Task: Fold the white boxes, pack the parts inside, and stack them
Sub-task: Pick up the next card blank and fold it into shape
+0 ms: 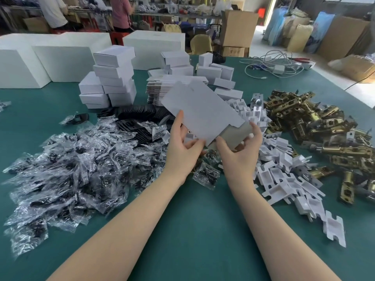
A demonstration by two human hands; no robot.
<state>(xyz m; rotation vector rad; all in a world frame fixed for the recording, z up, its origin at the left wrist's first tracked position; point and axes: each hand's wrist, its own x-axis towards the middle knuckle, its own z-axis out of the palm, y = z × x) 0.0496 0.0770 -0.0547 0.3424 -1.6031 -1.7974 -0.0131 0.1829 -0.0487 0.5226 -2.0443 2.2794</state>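
**Flat box up in both hands**

You've got the unfolded box [203, 110] lifted off the table [182, 220], tilted, above its middle. Your left hand [182, 153] pinches the near edge, thumb on top, fingers curled beneath. Your right hand [241, 151] grips the grey flap, thumb and fingers around it. Folded boxes [115, 78] stack toward the far-left side; brass latches [316, 126] pile at the right edge.

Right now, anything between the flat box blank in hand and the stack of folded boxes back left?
Nothing visible at hand height. Both the left hand and right hand hold the flat box blank in the air. Between it and the stack of folded boxes, only the low black plates lie on the table.
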